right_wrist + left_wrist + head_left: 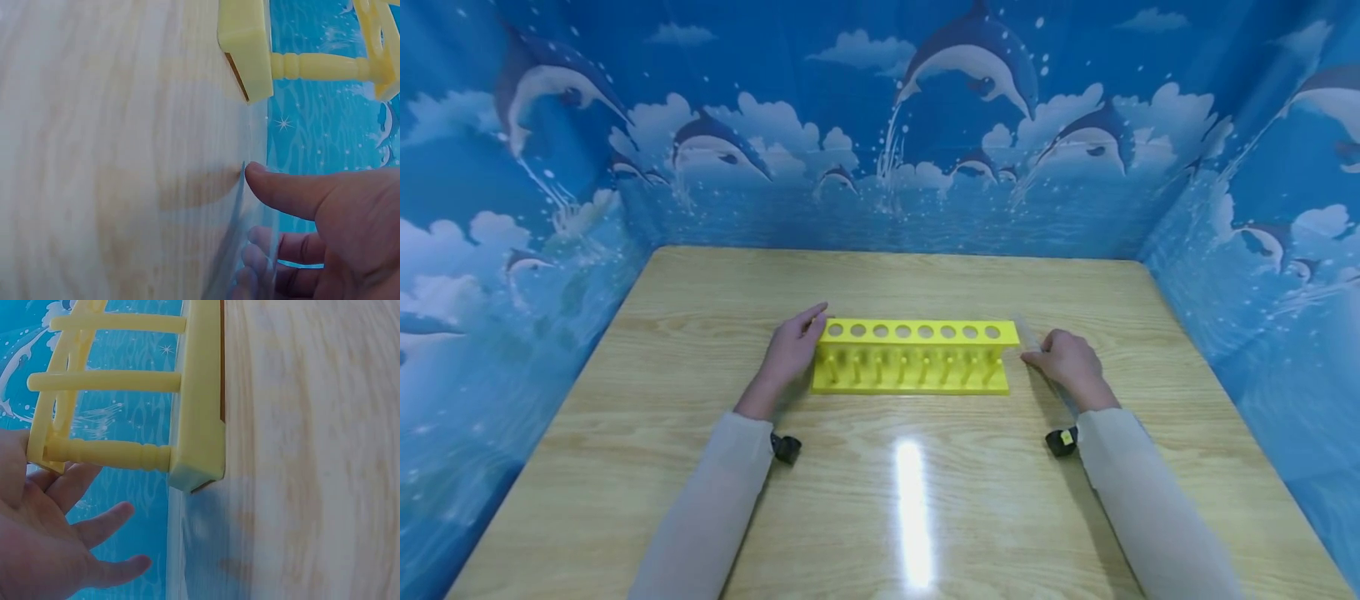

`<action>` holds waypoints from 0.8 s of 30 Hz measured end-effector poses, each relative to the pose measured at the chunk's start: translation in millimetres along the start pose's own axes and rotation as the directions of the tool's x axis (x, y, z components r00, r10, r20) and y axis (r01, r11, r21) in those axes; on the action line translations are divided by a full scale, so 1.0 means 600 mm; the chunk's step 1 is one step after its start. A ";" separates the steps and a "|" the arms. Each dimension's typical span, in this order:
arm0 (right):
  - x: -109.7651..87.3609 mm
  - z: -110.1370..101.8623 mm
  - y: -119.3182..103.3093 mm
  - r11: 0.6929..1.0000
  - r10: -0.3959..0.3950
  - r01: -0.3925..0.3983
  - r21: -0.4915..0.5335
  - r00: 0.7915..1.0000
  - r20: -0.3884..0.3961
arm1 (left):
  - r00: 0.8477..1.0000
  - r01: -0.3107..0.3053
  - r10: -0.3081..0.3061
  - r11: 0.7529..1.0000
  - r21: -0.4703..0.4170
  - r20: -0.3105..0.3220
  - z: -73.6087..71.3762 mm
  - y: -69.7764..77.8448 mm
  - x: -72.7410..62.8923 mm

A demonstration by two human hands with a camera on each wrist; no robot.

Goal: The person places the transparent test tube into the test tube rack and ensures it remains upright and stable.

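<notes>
A yellow test tube rack (917, 335) stands upright on the table, with a row of round holes along its top and pegs below. My left hand (793, 343) grips the left end of the rack's top plate; in the left wrist view, the lower fingers (106, 526) spread away from it. Just off the rack's right end, my right hand (1067, 363) pinches a thin, clear plastic piece (1026, 333) between thumb and fingers. In the right wrist view the fingertips (255, 257) show through this clear plastic, whose exact kind I cannot tell.
A wood-grain table (715, 287) lies under everything, with a bright light reflection near its front. Blue curtains (880, 217) printed with dolphins enclose its back and sides. A small black camera (787, 450) is strapped at the left wrist, another camera (1062, 442) at the right.
</notes>
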State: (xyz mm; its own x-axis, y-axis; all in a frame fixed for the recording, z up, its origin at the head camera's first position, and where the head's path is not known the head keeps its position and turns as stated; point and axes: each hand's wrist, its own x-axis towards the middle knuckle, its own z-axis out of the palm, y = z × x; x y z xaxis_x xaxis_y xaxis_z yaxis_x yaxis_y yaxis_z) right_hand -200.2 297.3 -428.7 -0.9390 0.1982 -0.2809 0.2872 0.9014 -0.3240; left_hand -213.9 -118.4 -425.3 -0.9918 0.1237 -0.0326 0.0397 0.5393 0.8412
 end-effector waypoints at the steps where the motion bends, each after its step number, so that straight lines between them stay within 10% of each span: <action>1: 0.000 0.000 0.000 1.000 0.002 -0.002 0.003 1.000 -0.003 | 1.000 -0.001 0.001 1.000 -0.002 0.005 0.000 0.000 0.000; 24: 0.000 0.011 0.001 0.999 -0.010 0.012 0.035 0.998 -0.058 | 0.997 -0.073 0.073 0.997 0.023 0.001 0.002 -0.009 0.000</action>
State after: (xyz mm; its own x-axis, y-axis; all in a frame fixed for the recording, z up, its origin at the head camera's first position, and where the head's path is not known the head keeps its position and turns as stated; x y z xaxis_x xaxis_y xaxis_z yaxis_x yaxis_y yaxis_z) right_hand -198.8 295.5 -434.9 -0.9511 0.2113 -0.2252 0.2826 0.8895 -0.3590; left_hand -213.8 -120.2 -430.8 -0.9862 0.1635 0.0280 0.1143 0.5475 0.8290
